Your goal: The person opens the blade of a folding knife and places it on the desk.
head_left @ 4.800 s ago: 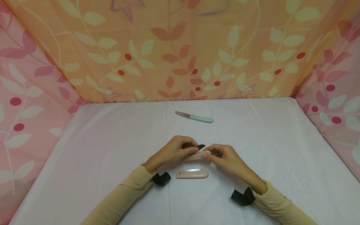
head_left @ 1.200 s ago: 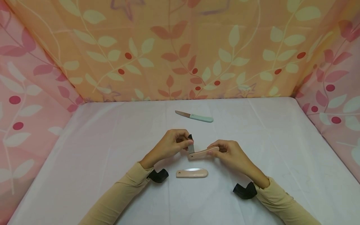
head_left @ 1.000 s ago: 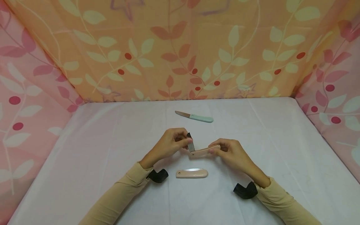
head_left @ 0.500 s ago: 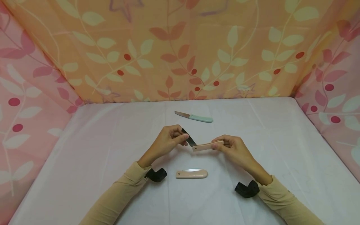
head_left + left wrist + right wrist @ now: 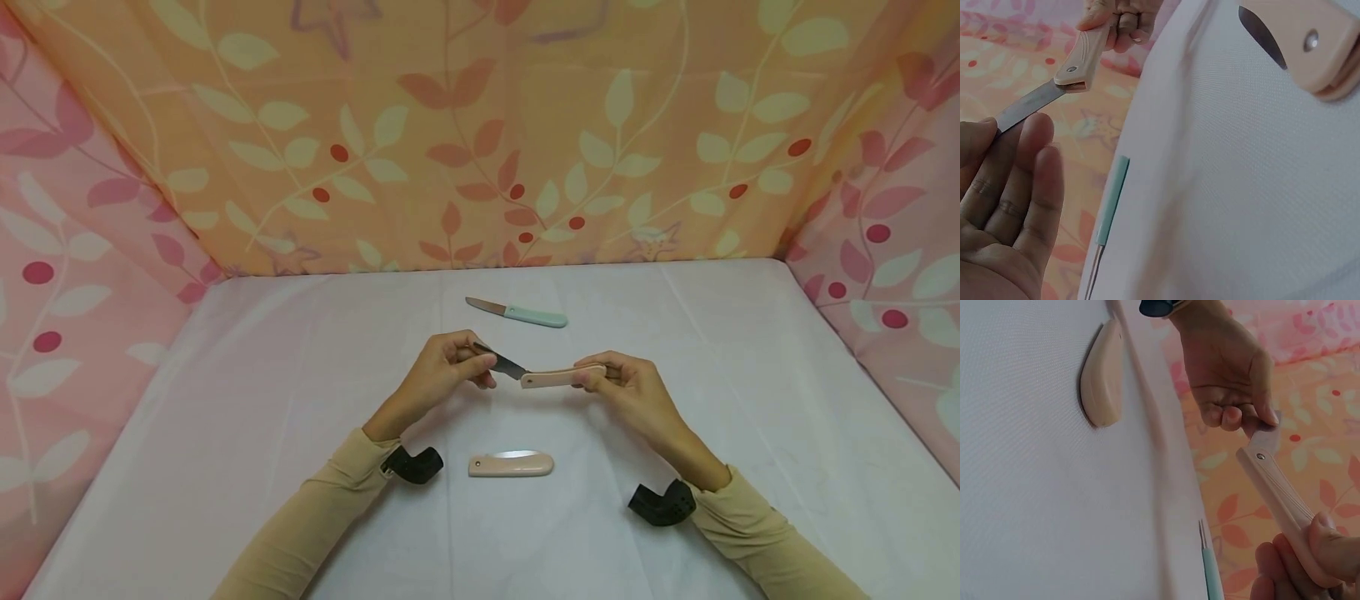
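Between both hands, above the table, is a folding knife (image 5: pixel 558 378) with a pale pink handle, its blade swung most of the way out. My left hand (image 5: pixel 444 375) pinches the dark-looking blade (image 5: pixel 507 364) near its tip, between thumb and fingers. At the other side my right hand (image 5: pixel 630 389) grips the end of the handle (image 5: pixel 1282 500). In the left wrist view the blade (image 5: pixel 1032 107) meets the handle at a slight angle. A second pink folding knife (image 5: pixel 512 464), folded with a strip of blade showing, lies on the table nearer the body.
Farther back on the white-covered table (image 5: pixel 337 333) lies an unfolded knife with a mint-green handle (image 5: pixel 536 316), its blade pointing left. A patterned orange cloth (image 5: pixel 480 167) stands behind the table, with pink cloth (image 5: pixel 75 292) at the sides.
The blade has swung out of the handle, from upright about a second ago to nearly in line now. The hands have moved apart and slightly away from the body. The other knives lie still.
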